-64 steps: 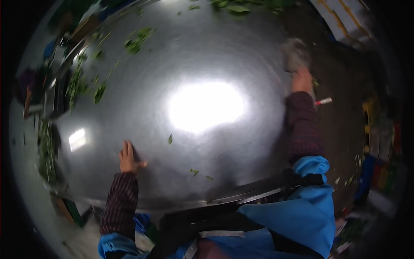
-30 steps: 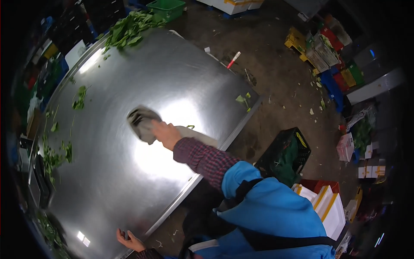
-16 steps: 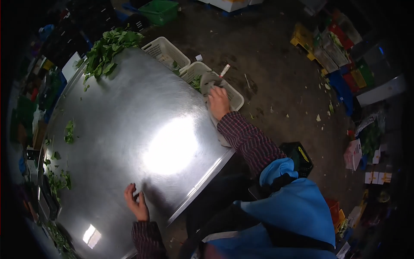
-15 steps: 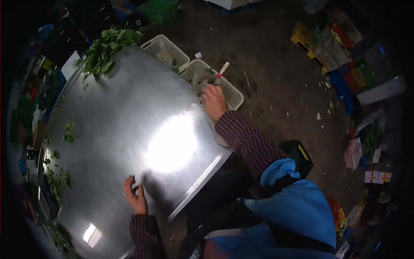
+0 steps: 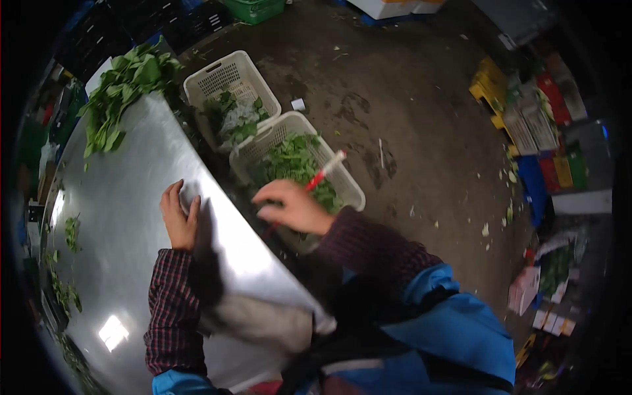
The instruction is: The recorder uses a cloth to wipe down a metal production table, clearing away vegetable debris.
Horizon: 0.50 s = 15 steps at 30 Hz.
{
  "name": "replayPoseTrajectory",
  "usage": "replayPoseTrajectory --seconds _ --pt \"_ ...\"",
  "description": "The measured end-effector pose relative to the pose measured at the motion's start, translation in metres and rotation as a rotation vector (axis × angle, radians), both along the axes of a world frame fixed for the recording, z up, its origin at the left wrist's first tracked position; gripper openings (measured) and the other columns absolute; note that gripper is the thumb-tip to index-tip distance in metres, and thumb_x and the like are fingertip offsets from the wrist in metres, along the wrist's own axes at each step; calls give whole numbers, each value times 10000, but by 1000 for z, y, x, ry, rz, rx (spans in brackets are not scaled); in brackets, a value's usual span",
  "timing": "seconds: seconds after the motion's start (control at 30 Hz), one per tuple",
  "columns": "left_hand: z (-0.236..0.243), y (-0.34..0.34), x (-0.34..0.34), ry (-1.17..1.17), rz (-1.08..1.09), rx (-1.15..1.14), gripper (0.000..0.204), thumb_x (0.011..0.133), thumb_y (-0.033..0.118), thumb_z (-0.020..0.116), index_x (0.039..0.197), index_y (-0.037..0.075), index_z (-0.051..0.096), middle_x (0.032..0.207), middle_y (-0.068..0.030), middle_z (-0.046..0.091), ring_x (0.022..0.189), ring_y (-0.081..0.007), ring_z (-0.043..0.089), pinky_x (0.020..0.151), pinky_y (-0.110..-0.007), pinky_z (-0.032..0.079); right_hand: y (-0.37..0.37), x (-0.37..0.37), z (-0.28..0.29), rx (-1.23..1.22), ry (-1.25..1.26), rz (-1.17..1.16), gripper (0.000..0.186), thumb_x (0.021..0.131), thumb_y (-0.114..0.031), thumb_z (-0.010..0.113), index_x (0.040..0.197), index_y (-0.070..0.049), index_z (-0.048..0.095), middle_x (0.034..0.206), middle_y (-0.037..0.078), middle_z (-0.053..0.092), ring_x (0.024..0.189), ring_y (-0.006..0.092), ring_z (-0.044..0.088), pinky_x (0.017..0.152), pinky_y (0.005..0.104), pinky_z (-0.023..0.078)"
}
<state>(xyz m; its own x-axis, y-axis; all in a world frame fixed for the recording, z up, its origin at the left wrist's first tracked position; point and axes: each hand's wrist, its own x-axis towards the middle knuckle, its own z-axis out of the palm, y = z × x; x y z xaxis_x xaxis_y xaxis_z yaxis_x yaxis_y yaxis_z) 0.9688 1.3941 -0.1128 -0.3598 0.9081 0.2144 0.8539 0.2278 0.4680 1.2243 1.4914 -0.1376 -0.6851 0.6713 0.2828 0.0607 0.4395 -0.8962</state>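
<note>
My left hand (image 5: 180,217) is over the shiny metal table (image 5: 141,178), thumb and fingers apart with nothing between them. My right hand (image 5: 293,205) is past the table's right edge, above a white basket (image 5: 247,155) of green leaves. A slim red-and-white stick-like tool (image 5: 328,169) runs through its curled fingers, with a red end showing on the other side; its exact kind I cannot make out. A greyish cloth (image 5: 263,322), blurred by motion, lies at the table's near edge beside my left forearm.
A leafy green bunch (image 5: 128,89) lies at the table's far end, with loose leaves (image 5: 71,234) along its left side. A second white basket (image 5: 230,76) stands behind the first. Crates and boxes line the right; scraps litter the dark floor (image 5: 421,145).
My left hand has moved forward along the table. My right hand has shifted left and back, and the stick-like tool with it. The cloth now lies nearer my body; leaves in the baskets show more.
</note>
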Motion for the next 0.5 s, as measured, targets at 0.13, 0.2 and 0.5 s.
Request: replayPoseTrajectory --seconds 0.13,0.2,0.5 --pt "-28 89 16 189 79 9 518 822 257 641 1265 51 468 1227 -180 471 1150 -352 427 985 -422 327 205 96 -131 -429 -117 -528 262 764 -113 660 992 17 645 829 113 674 776 181 634 720 306 492" --pt "-35 102 20 278 129 -18 542 821 253 642 1287 53 451 1225 -179 478 1150 -349 428 990 -434 308 281 124 -207 -472 -329 -651 266 772 -129 660 999 10 648 853 135 683 805 207 646 753 316 498" --pt "-31 104 23 173 245 -156 496 897 198 488 1321 -34 376 1280 -187 415 1198 -288 401 1041 -395 269 438 37 -368 -183 -776 -695 438 720 -250 748 1103 -72 636 1013 141 641 986 266 584 898 370 449"
